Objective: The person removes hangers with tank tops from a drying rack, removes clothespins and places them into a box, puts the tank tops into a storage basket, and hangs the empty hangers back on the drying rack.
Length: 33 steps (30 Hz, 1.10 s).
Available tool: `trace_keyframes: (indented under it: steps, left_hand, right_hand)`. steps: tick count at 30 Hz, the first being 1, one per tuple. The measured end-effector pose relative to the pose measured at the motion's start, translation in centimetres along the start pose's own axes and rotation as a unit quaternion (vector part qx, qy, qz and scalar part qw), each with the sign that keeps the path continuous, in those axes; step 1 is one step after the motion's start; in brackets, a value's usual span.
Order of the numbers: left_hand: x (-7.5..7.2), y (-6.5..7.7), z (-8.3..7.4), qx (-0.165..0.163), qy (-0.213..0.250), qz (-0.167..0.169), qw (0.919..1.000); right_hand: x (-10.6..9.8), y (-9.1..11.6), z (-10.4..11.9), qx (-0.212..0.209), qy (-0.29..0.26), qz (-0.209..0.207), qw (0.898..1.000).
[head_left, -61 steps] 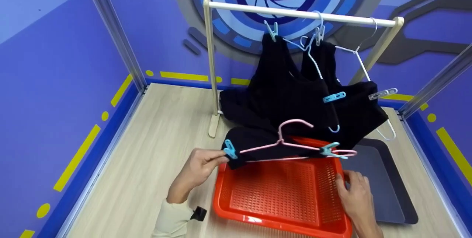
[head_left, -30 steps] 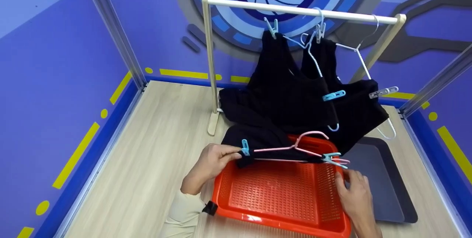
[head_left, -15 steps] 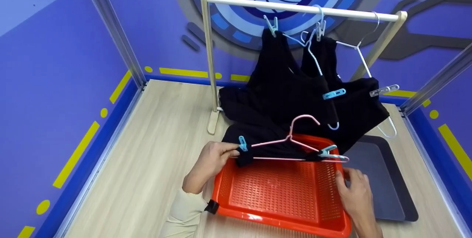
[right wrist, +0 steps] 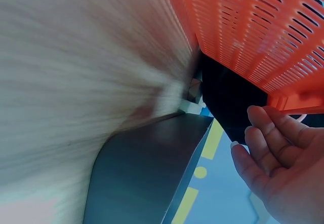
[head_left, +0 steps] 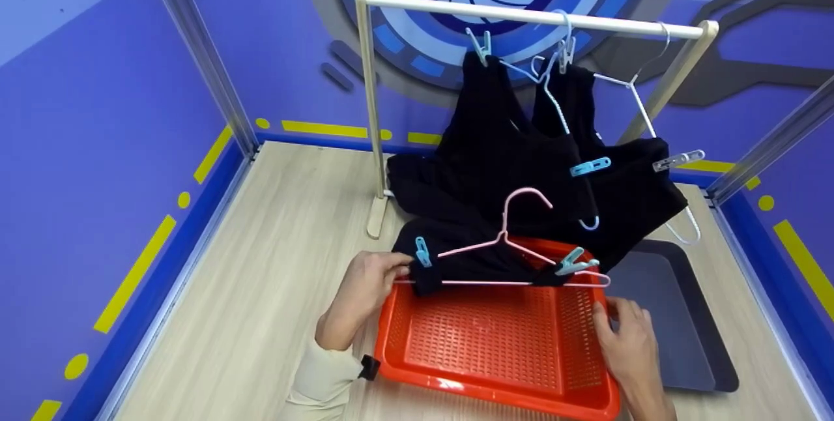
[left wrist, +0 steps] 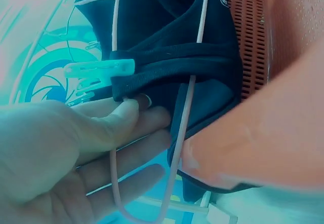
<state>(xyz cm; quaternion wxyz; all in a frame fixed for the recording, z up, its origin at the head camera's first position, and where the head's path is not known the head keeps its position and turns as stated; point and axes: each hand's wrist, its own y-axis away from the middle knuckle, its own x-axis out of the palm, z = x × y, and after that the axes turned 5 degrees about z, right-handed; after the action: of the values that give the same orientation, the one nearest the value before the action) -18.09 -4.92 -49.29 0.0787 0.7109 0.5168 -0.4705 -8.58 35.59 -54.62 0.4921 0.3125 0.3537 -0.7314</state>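
Note:
My left hand (head_left: 371,277) pinches the edge of a black top (left wrist: 152,62) at the left end of a pink hanger (head_left: 503,236). A blue clothespin (head_left: 422,253) clamps the top there, just beside the fingertips. At the hanger's right end, a pale teal clothespin (head_left: 573,262) clips another part of the fabric. Hanger and top overlap the far part of a red perforated basket (head_left: 449,383), the hook pointing up. My right hand (head_left: 629,343) holds the basket's right rim, thumb at the rim and fingers outside. The right wrist view shows those fingers (right wrist: 283,143) below the rim.
A wooden rack (head_left: 456,6) stands behind, with black tops (head_left: 508,167) clipped on a blue hanger (head_left: 554,101) and a white hanger (head_left: 642,108). A dark grey tray (head_left: 713,343) lies right of the basket. Blue walls with metal posts (head_left: 208,49) enclose the table.
My left hand and the pink hanger moved right, then slightly back left. The hanger's hook swung from leaning right to more upright. My right hand stayed at the basket rim.

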Motion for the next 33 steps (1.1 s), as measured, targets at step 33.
trace_keyframes:
  steps: [33]
  left_hand:
    - [0.0,0.2,1.1,0.070,-0.011,-0.037,0.9968]
  right_hand:
    - [-3.6,-0.8,1.1,0.017,0.009,0.062,0.998]
